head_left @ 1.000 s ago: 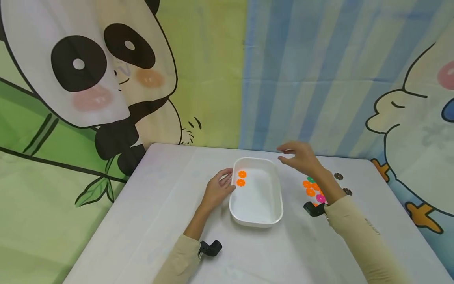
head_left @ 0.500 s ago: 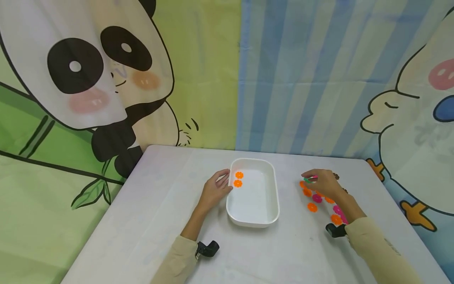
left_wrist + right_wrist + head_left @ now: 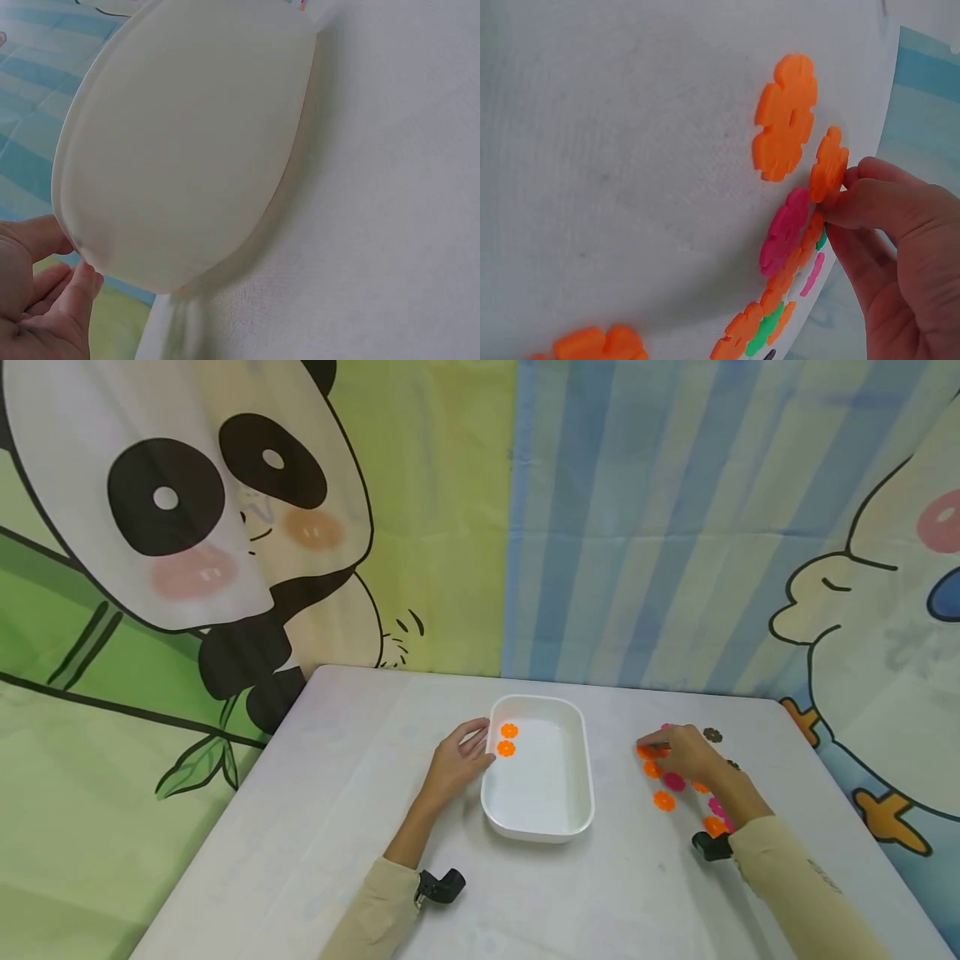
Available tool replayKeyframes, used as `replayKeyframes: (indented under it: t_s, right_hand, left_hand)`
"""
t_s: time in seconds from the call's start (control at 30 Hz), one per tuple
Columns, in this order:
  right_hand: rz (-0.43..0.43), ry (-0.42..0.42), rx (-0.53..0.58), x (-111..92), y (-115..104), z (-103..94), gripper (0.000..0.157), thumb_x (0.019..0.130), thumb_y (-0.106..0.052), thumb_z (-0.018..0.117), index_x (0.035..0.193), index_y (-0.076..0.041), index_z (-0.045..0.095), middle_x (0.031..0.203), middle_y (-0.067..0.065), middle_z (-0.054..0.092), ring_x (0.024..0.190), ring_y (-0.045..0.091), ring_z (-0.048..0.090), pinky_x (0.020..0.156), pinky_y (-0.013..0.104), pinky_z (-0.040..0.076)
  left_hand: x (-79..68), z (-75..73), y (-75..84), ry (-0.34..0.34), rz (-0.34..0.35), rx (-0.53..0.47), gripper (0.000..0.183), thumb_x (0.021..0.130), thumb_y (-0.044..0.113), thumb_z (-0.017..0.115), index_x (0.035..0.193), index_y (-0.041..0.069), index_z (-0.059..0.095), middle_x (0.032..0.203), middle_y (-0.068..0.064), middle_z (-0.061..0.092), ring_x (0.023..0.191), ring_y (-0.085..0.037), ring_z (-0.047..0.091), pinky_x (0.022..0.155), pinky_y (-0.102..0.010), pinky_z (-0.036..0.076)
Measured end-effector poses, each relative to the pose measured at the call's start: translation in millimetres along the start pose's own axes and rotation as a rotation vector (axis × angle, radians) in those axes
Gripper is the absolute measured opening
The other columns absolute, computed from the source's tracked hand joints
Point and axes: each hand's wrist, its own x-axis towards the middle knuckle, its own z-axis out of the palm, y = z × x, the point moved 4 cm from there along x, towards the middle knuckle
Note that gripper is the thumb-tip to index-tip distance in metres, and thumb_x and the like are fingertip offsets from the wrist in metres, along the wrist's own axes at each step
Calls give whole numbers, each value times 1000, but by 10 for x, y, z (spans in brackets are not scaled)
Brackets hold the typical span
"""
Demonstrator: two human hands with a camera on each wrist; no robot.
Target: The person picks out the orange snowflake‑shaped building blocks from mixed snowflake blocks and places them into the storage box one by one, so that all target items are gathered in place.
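Note:
A white plastic tray (image 3: pixel 537 768) stands mid-table with two orange flower-shaped interlocking discs (image 3: pixel 507 739) inside, near its left wall. My left hand (image 3: pixel 459 764) pinches the tray's left rim between thumb and fingers; in the left wrist view the tray's outer wall (image 3: pixel 187 150) fills much of the picture. Over a loose group of discs to the right is my right hand (image 3: pixel 690 753). In the right wrist view its thumb and fingertip close at the edge of an orange disc (image 3: pixel 829 165); the exact grip is partly hidden behind it. A magenta disc (image 3: pixel 784 232) lies close by.
More orange discs (image 3: pixel 663 801) and a magenta one (image 3: pixel 674 782) are scattered under and before the right hand. Brown discs (image 3: pixel 713 735) lie beyond it. Green discs (image 3: pixel 765 330) show in the right wrist view. A printed curtain (image 3: pixel 600 527) hangs behind the white table (image 3: pixel 360 760).
My right hand has moved from above the tray's far right side down to the discs on the right, its fingertips now among them. The left hand has stayed at the tray's rim.

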Motion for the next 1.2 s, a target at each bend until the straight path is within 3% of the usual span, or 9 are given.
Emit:
replayKeyframes:
  t_s: [0.27,0.77,0.97,1.2]
  right_hand:
    - [-27,-47,-28,14,9,-17,36,82,-2,75,118,-9,72,111,12,67,102,36,59,81,45,59]
    - [-93,-12,-24,73,29,27,37,79,-1,77,115,-8,70,108,6,65,101,29,56,89,50,54]
    - [-135,17,-50,74,32,34,36,73,-1,79,107,-8,71,99,3,60,92,23,52,83,43,54]
    - [-74,62,-7,49,41,-1,34,72,-5,82,105,-7,73,104,7,55,94,26,55,82,44,58]
  left_hand:
    - [3,4,22,5,15,-3,58,82,-9,70,136,1,52,142,-16,50,130,-32,49,98,-26,48]
    - [-7,-6,-7,9,7,12,57,82,-7,71,136,2,52,141,-13,52,129,-29,50,97,-24,48]
    - [-1,4,-31,10,-16,23,57,82,-4,72,136,4,53,140,-10,53,128,-24,52,97,-24,49]
    - [-1,-3,-10,9,6,1,57,82,-6,71,136,3,53,141,-12,52,128,-28,52,96,-24,49]
